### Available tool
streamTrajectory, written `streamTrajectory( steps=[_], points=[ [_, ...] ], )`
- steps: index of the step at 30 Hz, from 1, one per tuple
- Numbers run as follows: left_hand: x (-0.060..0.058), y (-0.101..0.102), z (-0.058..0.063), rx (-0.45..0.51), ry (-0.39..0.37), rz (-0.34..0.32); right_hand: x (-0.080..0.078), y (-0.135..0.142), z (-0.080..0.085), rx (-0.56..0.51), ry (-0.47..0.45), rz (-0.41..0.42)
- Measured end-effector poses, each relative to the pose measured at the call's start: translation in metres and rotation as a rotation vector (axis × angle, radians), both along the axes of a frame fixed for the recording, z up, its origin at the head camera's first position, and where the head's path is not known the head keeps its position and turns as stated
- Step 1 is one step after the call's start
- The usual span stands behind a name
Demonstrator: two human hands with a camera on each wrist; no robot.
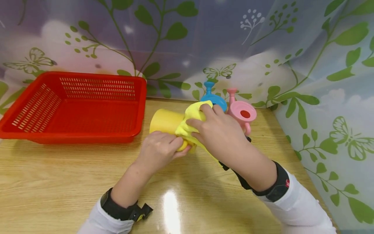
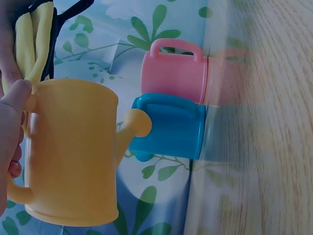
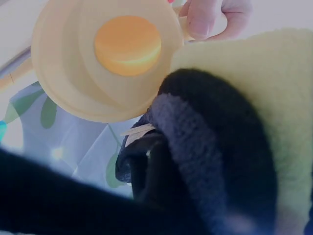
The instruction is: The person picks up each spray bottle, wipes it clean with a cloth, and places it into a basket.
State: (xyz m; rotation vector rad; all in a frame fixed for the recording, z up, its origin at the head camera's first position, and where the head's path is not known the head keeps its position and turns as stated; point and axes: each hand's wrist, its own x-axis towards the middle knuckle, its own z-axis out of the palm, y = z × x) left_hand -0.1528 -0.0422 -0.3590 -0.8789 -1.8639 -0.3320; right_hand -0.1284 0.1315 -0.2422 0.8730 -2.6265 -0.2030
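Observation:
A yellow toy watering can (image 1: 165,120) lies tipped on its side above the table. My left hand (image 1: 160,146) grips its handle, and the left wrist view shows the can's body (image 2: 73,152) and its short spout (image 2: 139,122). With curled fingers my right hand (image 1: 223,133) holds a bright yellow cloth (image 1: 193,113) against the can's top end. In the right wrist view the can's round opening (image 3: 127,46) shows, with the cloth (image 3: 254,63) beside it. The cloth covers part of the rim in the head view.
A blue watering can (image 1: 214,99) and a pink watering can (image 1: 242,112) stand behind the right hand, near the patterned curtain (image 1: 187,48). At the left is a red plastic basket (image 1: 73,135) on the wooden table (image 1: 73,185).

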Motion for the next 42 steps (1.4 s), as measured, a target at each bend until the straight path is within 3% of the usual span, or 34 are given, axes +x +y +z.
streamTrajectory(
  steps=[13, 27, 42],
  points=[
    [-0.003, -0.001, 0.000, -0.022, 0.004, 0.012, -0.012, -0.015, 0.007, 0.092, -0.140, -0.061],
    [-0.001, -0.001, -0.002, -0.068, 0.013, -0.030, -0.024, -0.036, 0.006, 0.164, -0.251, -0.084],
    [0.001, 0.000, -0.002, -0.074, 0.010, -0.075, -0.033, -0.053, 0.002, 0.183, -0.204, -0.057]
  ],
)
